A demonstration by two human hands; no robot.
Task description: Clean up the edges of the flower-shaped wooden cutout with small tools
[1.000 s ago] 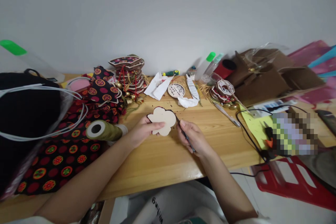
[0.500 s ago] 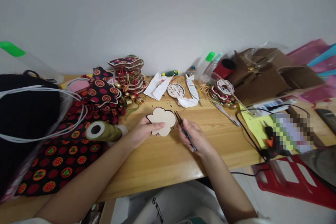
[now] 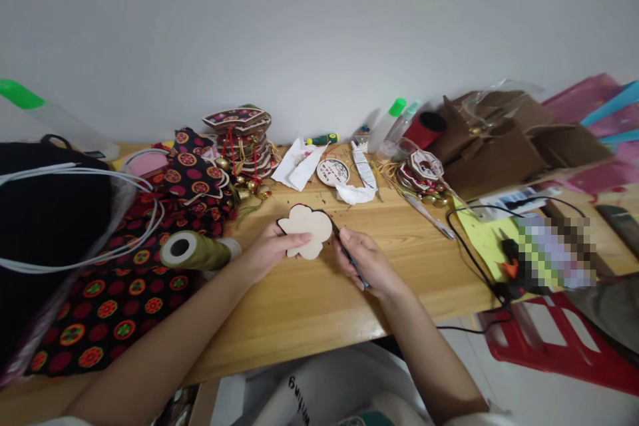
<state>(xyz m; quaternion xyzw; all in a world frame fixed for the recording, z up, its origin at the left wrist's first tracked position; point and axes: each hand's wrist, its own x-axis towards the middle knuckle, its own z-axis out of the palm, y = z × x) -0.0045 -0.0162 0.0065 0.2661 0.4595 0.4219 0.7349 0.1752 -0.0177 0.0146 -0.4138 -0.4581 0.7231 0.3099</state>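
Note:
My left hand holds a pale wooden flower-shaped cutout above the wooden table; a dark fabric edge shows along the cutout's top rim. My right hand grips small dark scissors, and their tips touch the cutout's right edge. Both hands are over the middle of the table.
Black fabric with red circle patterns and a roll of olive ribbon lie at the left. A stack of finished ornaments stands behind, near a round wooden disc. Brown cardboard boxes and black cables are at the right.
The scissors opened slightly and then came back against the cutout's right edge. The hands and the cutout stayed almost in place.

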